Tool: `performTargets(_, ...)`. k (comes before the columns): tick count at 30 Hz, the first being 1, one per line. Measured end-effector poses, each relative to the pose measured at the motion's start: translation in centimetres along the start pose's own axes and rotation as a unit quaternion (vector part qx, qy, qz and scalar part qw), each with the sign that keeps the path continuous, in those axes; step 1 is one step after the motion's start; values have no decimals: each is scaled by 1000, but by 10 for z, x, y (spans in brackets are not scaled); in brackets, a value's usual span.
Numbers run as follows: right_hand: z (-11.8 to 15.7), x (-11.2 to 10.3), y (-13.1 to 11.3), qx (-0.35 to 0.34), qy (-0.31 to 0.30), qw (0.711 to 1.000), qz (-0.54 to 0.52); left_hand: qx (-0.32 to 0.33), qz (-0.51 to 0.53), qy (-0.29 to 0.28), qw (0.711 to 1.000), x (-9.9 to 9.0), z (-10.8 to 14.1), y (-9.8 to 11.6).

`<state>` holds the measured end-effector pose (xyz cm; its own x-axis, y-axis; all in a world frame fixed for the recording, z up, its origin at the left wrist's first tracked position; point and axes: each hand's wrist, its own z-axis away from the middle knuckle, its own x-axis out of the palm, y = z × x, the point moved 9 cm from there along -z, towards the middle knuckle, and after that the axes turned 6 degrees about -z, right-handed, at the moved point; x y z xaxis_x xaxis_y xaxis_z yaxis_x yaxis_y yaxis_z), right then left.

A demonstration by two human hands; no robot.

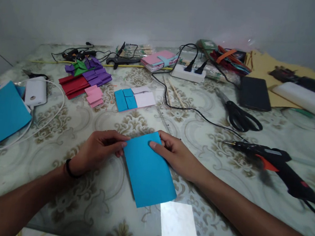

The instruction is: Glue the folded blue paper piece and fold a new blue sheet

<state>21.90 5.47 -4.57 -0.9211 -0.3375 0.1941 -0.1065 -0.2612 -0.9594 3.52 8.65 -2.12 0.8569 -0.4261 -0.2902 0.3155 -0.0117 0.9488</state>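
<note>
A rectangular sheet of blue paper (149,174) is held tilted above the table between both hands. My left hand (103,147) pinches its upper left corner between thumb and fingers; a dark band circles that wrist. At the upper right corner my right hand (175,150) grips the paper, thumb on the face and fingers behind. Beyond the hands lie small folded blue pieces (126,99) beside white folded paper (145,98). Pink folded pieces (94,96), red folded paper (74,85) and purple folded paper (97,76) lie farther left.
To the right are a glue gun (278,158), black scissors (240,114) and a dark phone-like slab (255,93). A power strip (188,74) with plugged cords stands at the back. Larger blue sheets (0,117) and a white power bank (36,91) with cable lie left.
</note>
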Motion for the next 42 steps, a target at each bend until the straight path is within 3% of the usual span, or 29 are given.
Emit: performTargets(42,-2,-7,0,-23,14,999,43,10,-19,-5,1000,-1,0,1)
